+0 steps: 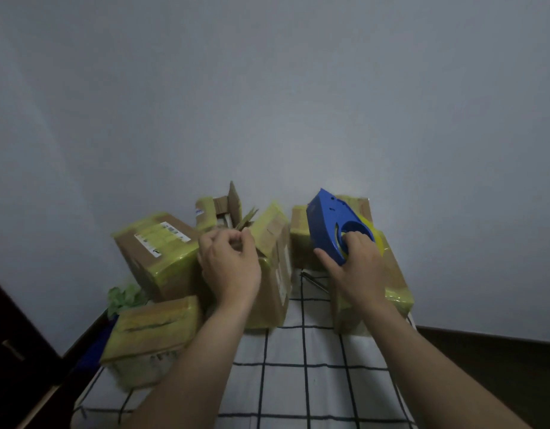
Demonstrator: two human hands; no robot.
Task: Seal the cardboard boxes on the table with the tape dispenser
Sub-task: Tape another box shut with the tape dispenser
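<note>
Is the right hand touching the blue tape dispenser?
Touching. The head view shows the fingers of the right hand curled through the handle opening of the blue tape dispenser, gripping it.

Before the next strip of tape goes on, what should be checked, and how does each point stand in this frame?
1. Tape dispenser gripped: ok. The right hand has its fingers curled through the opening.
2. Tape loaded: ok. A yellow roll shows behind the blue body.
3. Flaps shut: not ok. Cardboard flaps stand up behind the middle box.
4. Left hand steadying the work: cannot tell. Its fingers are curled at the flaps, but the picture is too blurred to show whether they hold anything.
5. Tape end stuck to a box: cannot tell. No free end of tape can be made out.
</note>
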